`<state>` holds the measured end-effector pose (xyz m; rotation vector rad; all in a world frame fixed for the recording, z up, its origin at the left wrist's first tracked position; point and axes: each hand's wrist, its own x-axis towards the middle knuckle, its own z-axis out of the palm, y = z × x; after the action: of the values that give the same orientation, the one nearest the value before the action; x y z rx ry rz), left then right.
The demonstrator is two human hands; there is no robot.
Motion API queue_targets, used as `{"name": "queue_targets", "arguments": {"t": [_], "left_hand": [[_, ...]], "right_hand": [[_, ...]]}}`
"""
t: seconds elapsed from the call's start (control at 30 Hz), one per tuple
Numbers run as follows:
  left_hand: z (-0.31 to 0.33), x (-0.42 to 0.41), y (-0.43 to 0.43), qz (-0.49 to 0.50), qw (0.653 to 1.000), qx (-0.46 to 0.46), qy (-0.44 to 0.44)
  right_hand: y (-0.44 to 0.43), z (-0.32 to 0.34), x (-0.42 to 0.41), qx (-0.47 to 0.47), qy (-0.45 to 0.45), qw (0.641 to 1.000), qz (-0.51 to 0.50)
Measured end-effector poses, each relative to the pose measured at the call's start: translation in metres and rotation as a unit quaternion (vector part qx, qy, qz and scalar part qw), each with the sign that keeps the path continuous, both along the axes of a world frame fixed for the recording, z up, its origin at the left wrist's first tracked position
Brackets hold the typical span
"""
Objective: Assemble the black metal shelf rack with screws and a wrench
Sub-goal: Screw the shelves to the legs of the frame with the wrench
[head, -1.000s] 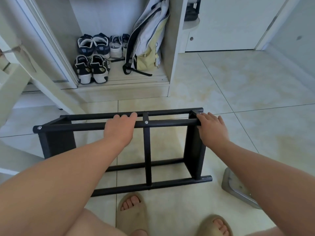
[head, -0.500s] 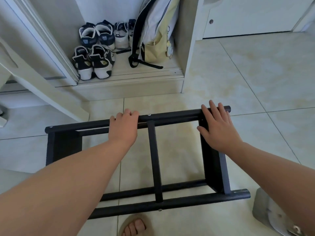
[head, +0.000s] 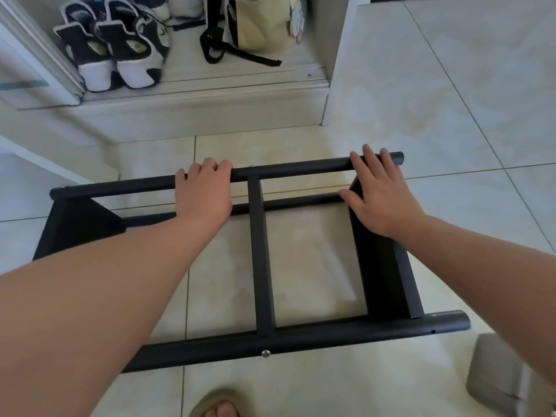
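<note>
The black metal shelf rack point(head: 261, 266) stands on the tiled floor in front of me, with two long tubes, a centre crossbar and a dark side panel at each end. My left hand point(head: 204, 194) grips the far tube left of the crossbar, fingers curled over it. On the right end, my right hand point(head: 377, 197) lies flat with straight fingers across the far tube and the top of the right panel. A silver screw head point(head: 265, 353) shows on the near tube below the crossbar. No wrench is in view.
An open closet at the back holds black-and-white sneakers point(head: 120, 52) and a yellow bag point(head: 258, 25) with black straps. A grey object point(head: 508, 371) lies on the floor at lower right. My sandalled foot point(head: 218, 406) is below the rack. A white slanted board point(head: 54, 164) is at left.
The view has dropped and closed in on the rack. The rack has tipped so I look down through its frame. My right hand went from curled on the rail to flat.
</note>
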<state>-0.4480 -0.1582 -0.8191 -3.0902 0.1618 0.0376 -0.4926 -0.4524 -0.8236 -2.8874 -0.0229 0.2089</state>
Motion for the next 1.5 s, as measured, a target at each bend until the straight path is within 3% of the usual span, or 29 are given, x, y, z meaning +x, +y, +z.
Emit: {"name": "queue_targets", "arguments": {"t": [0.13, 0.4, 0.63, 0.73, 0.9, 1.2, 1.5], "left_hand": [[0.019, -0.017, -0.011, -0.001, 0.999, -0.046, -0.007], [0.095, -0.088, -0.100, -0.209, 0.974, -0.091, -0.020], [0.121, -0.180, -0.194, -0.341, 0.932, -0.063, 0.106], [0.115, -0.205, -0.228, -0.386, 0.908, -0.066, 0.151], [0.072, -0.233, -0.270, -0.448, 0.862, -0.074, 0.226], [-0.014, -0.254, -0.296, -0.618, 0.770, -0.013, 0.156], [-0.031, -0.256, -0.287, -0.622, 0.775, -0.062, 0.093]], "right_hand": [[-0.017, 0.027, -0.022, -0.016, 0.014, 1.000, 0.009], [-0.082, 0.103, -0.127, -0.080, 0.046, 0.996, 0.006], [-0.130, 0.138, -0.236, -0.111, 0.086, 0.990, -0.014], [-0.146, 0.125, -0.270, -0.102, 0.128, 0.986, -0.030], [-0.179, 0.076, -0.293, -0.007, 0.229, 0.965, -0.128], [-0.225, -0.031, -0.303, -0.077, 0.363, 0.917, -0.147], [-0.243, -0.071, -0.327, -0.131, 0.422, 0.896, -0.050]]}}
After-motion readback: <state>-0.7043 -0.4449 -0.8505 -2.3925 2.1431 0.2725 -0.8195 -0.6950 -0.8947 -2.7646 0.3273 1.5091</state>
